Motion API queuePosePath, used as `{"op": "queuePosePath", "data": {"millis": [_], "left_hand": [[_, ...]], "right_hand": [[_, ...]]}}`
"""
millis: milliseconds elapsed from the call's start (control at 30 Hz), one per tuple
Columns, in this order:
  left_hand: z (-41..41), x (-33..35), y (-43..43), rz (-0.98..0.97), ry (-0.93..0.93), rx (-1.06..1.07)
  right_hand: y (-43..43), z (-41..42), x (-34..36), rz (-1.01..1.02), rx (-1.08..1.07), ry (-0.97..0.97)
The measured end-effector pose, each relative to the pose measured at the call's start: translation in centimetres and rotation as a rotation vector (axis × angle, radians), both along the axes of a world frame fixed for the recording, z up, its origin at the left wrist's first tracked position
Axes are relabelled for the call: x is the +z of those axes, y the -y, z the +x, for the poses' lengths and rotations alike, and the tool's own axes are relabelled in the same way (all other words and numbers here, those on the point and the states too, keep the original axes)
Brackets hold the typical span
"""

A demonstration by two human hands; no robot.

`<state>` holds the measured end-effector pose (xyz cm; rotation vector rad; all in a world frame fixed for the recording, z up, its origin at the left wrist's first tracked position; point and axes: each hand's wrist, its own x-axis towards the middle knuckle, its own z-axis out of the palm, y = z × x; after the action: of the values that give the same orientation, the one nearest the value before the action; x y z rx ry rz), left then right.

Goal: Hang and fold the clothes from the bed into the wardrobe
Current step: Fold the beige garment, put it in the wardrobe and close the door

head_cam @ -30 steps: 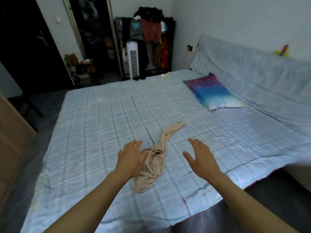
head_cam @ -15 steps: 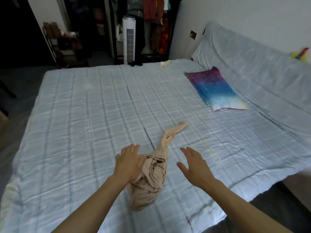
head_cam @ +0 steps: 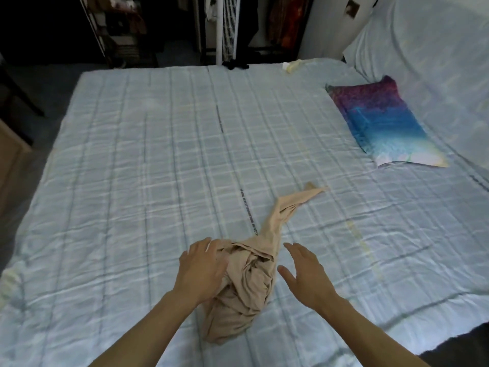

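While two bare arms reach forward over the bed (head_cam: 132, 181), one beige garment (head_cam: 248, 282) lies bunched between the hands. It is the only piece of clothing on the bed near them.

The left hand (head_cam: 202, 268) rests on the left side of the bundle, its fingers nearly straight and close together, laid flat over the folds rather than curled round them. The right hand (head_cam: 307, 276) is spread, fingers apart and thumb pointing toward the cloth. It sits just to the right of the bundle, and I cannot tell whether the thumb touches it.

The thick, crumpled part of the garment lies beside and below the left palm, toward the person. One long twisted strip runs away from the fingertips, forward and to the right, and ends flat on the checked blue cover.

Far ahead of the right hand and further right lies one pillow (head_cam: 383, 123), purple at its far end and blue to pale at its near end. Well beyond both hands, at the far edge of the bed, are one small pale thing (head_cam: 291, 67) and one small black thing (head_cam: 234, 65). Past that edge stands one white tower fan (head_cam: 227, 27), with dark and reddish hanging clothes (head_cam: 285, 25) to its right and one shelf rack (head_cam: 124, 30) to its left.
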<state>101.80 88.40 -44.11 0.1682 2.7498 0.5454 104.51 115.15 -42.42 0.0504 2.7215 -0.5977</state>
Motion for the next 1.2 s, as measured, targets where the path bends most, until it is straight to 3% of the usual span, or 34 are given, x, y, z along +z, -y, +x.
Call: {"op": "queuePosePath", "data": {"millis": [200,467,667,867,1200], "left_hand": [[-3.6,-5.7,-0.8,0.084,0.063,0.160],[-6.3,-13.4,-2.8,0.038,0.099,0.016],[-8.0,-16.3,-5.1,0.092,0.049,-0.045],[-9.2,-17.4,-6.6,0.052,0.058,-0.088],[-7.5,-10.7,-4.3,0.215,-0.232,-0.012]], "right_hand": [[-0.8,-4.5,-6.7,-0.056,0.035,0.071],[0.2,-8.2,-14.4,-0.012,0.162,0.014],[0.8,-8.2,-17.7,0.035,0.144,-0.028],[0.9,-8.9,-18.1,0.011,0.059,-0.111],[-0.5,-8.7,-12.4,-0.086,0.002,-0.271]]}}
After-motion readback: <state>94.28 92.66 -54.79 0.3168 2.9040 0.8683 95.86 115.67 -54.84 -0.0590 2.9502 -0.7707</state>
